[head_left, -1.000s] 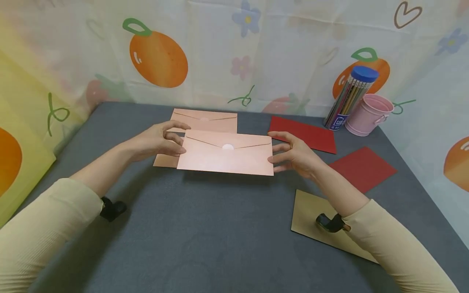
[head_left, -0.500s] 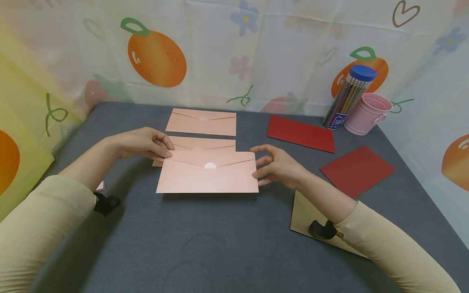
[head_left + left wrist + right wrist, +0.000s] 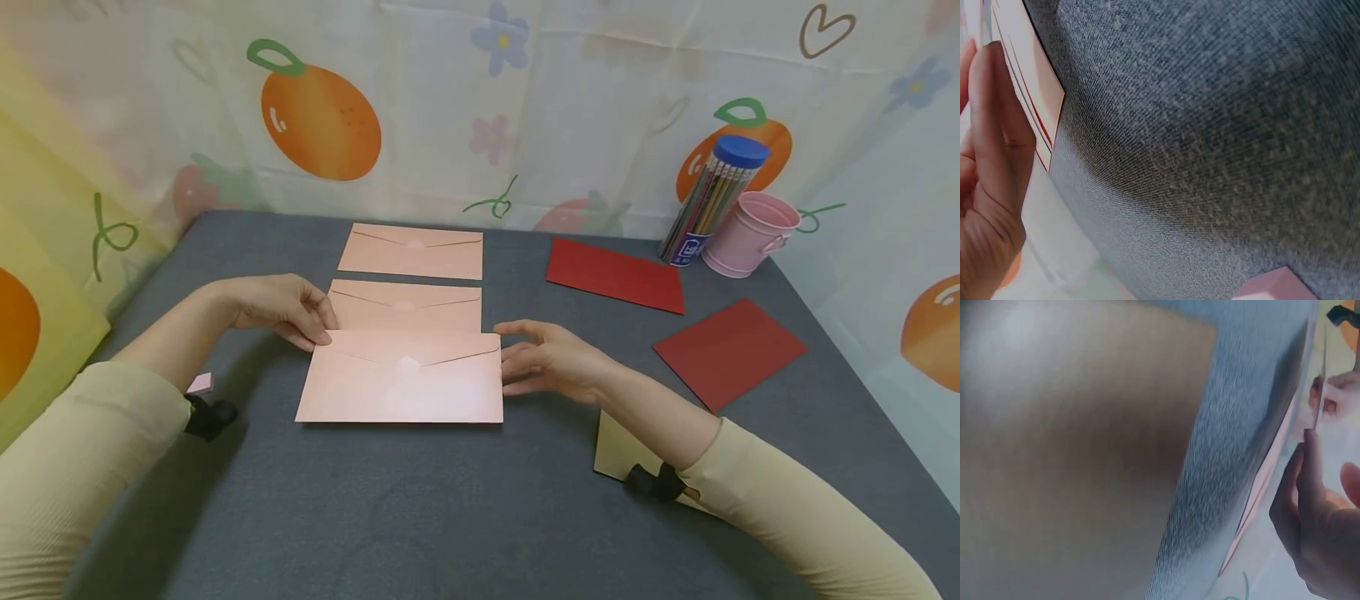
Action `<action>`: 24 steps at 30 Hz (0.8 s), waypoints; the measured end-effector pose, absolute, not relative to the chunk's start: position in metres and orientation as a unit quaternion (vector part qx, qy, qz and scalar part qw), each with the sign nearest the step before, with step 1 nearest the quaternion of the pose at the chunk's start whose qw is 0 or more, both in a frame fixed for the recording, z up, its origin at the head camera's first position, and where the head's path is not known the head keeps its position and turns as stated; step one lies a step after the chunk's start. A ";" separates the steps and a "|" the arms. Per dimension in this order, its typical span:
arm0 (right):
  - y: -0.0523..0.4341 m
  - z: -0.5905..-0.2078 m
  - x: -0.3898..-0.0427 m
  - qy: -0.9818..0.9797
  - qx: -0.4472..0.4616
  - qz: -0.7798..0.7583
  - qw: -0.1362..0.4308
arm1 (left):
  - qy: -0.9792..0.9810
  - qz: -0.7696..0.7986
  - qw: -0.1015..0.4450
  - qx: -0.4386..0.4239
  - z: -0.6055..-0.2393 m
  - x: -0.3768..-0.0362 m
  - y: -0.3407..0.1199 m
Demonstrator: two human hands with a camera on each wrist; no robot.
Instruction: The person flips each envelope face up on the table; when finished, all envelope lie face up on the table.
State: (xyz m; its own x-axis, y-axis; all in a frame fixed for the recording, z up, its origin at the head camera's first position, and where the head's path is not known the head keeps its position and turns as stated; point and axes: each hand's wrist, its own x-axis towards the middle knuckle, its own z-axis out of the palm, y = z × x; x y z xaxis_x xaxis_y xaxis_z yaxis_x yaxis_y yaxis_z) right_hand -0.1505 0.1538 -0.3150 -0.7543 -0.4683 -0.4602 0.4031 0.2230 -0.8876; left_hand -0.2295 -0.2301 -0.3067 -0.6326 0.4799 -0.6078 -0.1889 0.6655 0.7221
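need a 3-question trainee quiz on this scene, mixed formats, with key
1. Multiple choice: how many pink envelopes show in the head view?
A) two
B) three
C) five

2. True or false: in the head view, the pink bucket stands to the right of the pencil tube.

3. Short answer: at which corner does the left grip pinch the front pink envelope?

Key:
1. B, three.
2. True.
3. The far left corner.
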 end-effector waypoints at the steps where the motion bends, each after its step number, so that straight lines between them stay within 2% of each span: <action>1: 0.153 -0.315 -0.149 0.695 -0.020 -0.624 0.357 | 0.811 0.393 0.424 0.087 -0.307 -0.229 -0.230; 9: 0.146 -0.317 -0.145 0.679 -0.006 -0.622 0.389 | 0.816 0.375 0.436 0.064 -0.309 -0.227 -0.230; 24: 0.138 -0.323 -0.145 0.701 -0.020 -0.589 0.402 | 0.829 0.335 0.445 0.046 -0.308 -0.222 -0.231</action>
